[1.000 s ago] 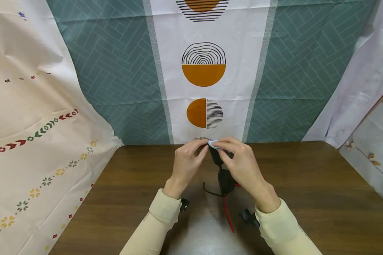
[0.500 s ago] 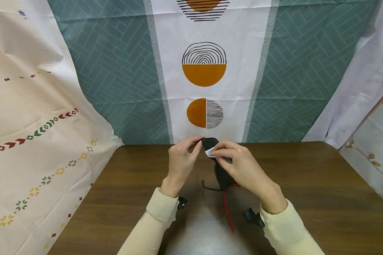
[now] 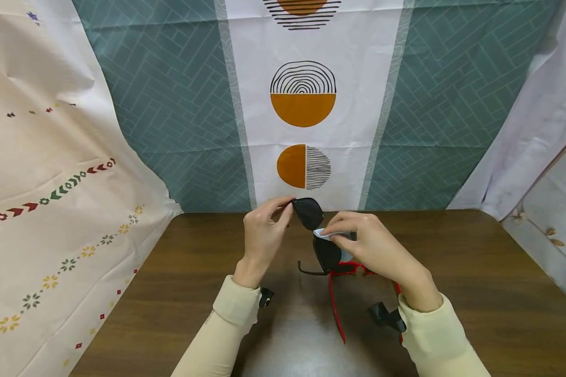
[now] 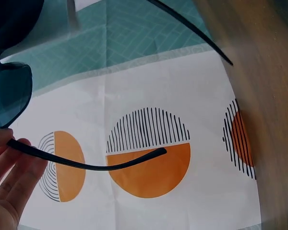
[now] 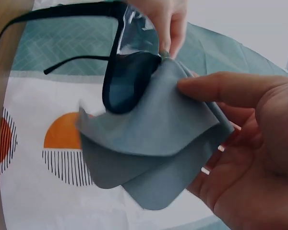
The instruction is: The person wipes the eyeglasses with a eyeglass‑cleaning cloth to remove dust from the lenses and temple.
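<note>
Black sunglasses (image 3: 308, 213) are held up above the table, tilted, with their temples spread. My left hand (image 3: 267, 230) pinches them at the outer corner of one lens, near the hinge; in the left wrist view one temple (image 4: 105, 167) runs out past the fingers (image 4: 19, 167). My right hand (image 3: 372, 246) pinches a folded light-blue cloth (image 5: 153, 120) between thumb and fingers. In the right wrist view the cloth hangs down in layers and overlaps part of a lens (image 5: 127, 86). Whether it presses on that lens, I cannot tell.
Red-framed glasses (image 3: 337, 309) lie on the brown wooden table (image 3: 179, 293), partly hidden behind the sunglasses and right forearm. A patterned cloth (image 3: 302, 104) hangs at the table's back edge. Pale curtains (image 3: 42, 183) hang at the left and right.
My right hand has moved right and down with the cloth, away from the upper lens toward the bridge. The left hand has shifted slightly left and up, and more of the red-framed glasses shows.
</note>
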Motion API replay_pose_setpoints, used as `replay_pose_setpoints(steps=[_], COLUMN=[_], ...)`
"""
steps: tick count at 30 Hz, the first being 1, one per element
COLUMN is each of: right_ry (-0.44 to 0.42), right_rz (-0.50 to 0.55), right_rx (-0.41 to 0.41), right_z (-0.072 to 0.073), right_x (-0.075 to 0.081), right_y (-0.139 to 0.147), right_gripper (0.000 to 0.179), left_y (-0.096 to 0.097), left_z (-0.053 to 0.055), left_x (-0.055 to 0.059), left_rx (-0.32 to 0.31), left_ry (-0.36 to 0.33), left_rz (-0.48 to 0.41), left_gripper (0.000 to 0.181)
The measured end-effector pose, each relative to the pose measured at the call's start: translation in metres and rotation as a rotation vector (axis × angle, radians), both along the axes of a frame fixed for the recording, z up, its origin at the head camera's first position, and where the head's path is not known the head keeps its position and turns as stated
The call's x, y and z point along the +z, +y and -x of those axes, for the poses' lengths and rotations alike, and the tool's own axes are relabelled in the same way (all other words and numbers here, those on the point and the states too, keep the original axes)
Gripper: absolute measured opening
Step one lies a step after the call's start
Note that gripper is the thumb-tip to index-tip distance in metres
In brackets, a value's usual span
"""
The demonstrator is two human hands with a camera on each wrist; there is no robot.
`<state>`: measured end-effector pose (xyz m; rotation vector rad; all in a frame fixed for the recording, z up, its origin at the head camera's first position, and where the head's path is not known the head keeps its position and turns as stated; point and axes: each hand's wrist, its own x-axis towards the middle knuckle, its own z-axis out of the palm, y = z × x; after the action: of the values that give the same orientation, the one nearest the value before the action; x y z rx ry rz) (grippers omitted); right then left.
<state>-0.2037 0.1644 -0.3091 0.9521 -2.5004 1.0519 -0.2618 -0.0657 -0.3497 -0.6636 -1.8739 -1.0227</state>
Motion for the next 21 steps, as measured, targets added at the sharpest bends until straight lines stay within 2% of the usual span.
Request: replay_pose_setpoints(steps=[5,11,15,21], right_ry=[-0.044,0.055,0.102,0.112], right_rz=[0.02,0.077,0.108,0.088], right_rx=[-0.128,-0.208,-0.213,-0.17], right_z=[-0.001,-0.005,-0.009,-0.014], right_x=[0.005,0.009,0.009,0.008], right_y=[0.008,0.008,0.002,-0.005], right_gripper=[0.023,0.025,0.026,0.024], left_y=[-0.002,-0.003,-0.004,-0.003], left_z=[0.0,0.0,0.001,0.001], left_x=[0.001,0.003,0.004,0.002], left_rx=[-0.023,-0.022,-0.008,-0.002], left_ry=[-0.015,-0.028,-0.029,-0.037], left_rz=[-0.011,-0.022,-0.033,-0.036], left_gripper=[0.013,0.014,0.014,0.014])
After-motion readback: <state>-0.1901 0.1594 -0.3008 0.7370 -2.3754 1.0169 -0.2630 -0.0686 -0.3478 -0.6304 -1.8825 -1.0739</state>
